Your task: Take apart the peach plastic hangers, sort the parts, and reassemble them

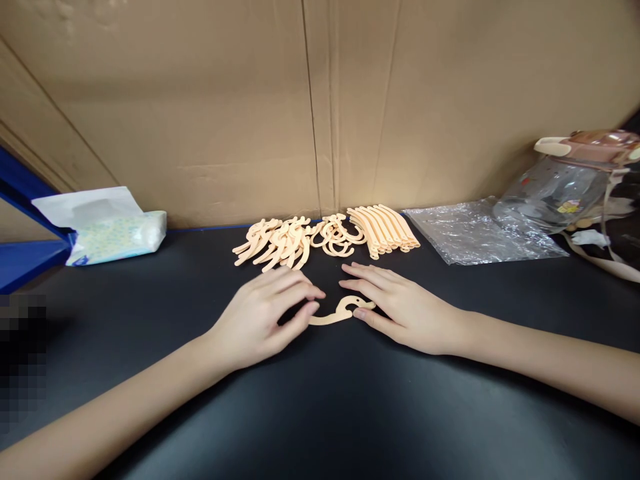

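On the black tabletop, between my hands, lies a flat beige plastic piece (pixel 330 319) with a curved hook and a thin arm, like a hanger part. My left hand (pixel 267 310) is by its left end, fingers stretched and thumb apart from them; whether it touches the piece I cannot tell. Over the right end rests my right hand (pixel 400 307), fingers spread and thumb tip at the hook. Behind them lie a loose pile of curved beige arm pieces (pixel 285 243), a small heap of beige hooks (pixel 336 237) and a neat row of stacked beige arms (pixel 383 230).
A tissue pack (pixel 117 233) with a sheet pulled up sits at the back left. To the right are a crumpled clear plastic bag (pixel 490 233) and a clear water bottle (pixel 555 190) with a brown lid and strap. A cardboard wall (pixel 225 113) bounds the table's back.
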Demonstrator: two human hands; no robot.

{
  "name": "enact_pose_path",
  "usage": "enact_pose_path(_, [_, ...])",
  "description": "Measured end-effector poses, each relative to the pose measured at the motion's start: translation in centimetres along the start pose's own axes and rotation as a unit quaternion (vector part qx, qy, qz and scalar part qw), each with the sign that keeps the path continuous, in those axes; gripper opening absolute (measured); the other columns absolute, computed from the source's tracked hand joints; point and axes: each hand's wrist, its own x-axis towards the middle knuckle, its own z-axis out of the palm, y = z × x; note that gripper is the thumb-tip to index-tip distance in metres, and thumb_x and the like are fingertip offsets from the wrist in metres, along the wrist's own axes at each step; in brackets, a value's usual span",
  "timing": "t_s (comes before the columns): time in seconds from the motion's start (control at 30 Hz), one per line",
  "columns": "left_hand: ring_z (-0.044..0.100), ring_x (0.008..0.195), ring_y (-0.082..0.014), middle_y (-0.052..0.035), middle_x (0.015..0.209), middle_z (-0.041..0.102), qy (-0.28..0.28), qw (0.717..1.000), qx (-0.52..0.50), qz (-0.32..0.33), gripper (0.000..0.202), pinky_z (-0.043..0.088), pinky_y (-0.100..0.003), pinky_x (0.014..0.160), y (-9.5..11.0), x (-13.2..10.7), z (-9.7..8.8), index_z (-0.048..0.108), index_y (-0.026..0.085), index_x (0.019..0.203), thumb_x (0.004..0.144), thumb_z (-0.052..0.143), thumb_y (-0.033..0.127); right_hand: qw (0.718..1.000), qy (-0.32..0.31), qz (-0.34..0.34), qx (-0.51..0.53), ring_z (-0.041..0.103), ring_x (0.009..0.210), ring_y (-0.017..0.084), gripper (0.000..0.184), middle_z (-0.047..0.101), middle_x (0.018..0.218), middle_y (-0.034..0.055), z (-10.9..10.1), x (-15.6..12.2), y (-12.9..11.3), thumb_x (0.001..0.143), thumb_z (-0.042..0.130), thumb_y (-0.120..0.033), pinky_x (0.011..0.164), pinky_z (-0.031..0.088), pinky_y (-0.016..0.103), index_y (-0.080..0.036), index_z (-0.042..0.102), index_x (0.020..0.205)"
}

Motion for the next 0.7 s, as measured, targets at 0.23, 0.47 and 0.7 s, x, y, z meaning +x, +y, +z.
enact_pose_path(0.23, [0.058,0.088,-0.0238,-0.0062,0.097,0.070,0.094,0.966,0.212,-0.110,0.022,0.046,-0.036,0.078,-3.0,0.2,-0.1,0.065,0.017,0.098,0.098,0.045,0.026,0.993,0.115,-0.012,0.037,0.056,0.120,0.024,0.030,0.065,0.126,0.0120,-0.8,-0.2,-0.3,0.100,0.043,-0.029,0.103,0.043,0.043,-0.016,0.063,0.118])
enact_pose_path(0.47, [0.055,0.086,-0.0235,-0.0053,0.098,0.069,0.055,0.957,0.212,-0.192,0.024,0.047,-0.035,0.076,-4.4,0.4,0.2,0.067,0.017,0.094,0.096,0.049,0.034,0.985,0.147,-0.013,0.084,0.049,0.068,0.013,0.027,0.060,0.068,-0.0021,-1.3,-0.2,-0.3,0.095,0.040,-0.014,0.075,0.034,0.033,-0.019,0.053,0.072])
enact_pose_path(0.7, [0.056,0.087,-0.0241,-0.0025,0.097,0.073,0.052,0.951,0.232,-0.196,0.024,0.046,-0.034,0.071,-4.4,0.3,0.4,0.071,0.018,0.095,0.095,0.050,0.029,0.987,0.113,0.015,0.111,0.037,0.060,0.011,0.031,0.041,0.056,-0.0054,-1.1,0.4,0.1,0.091,0.044,-0.016,0.069,0.030,0.029,-0.019,0.034,0.062])
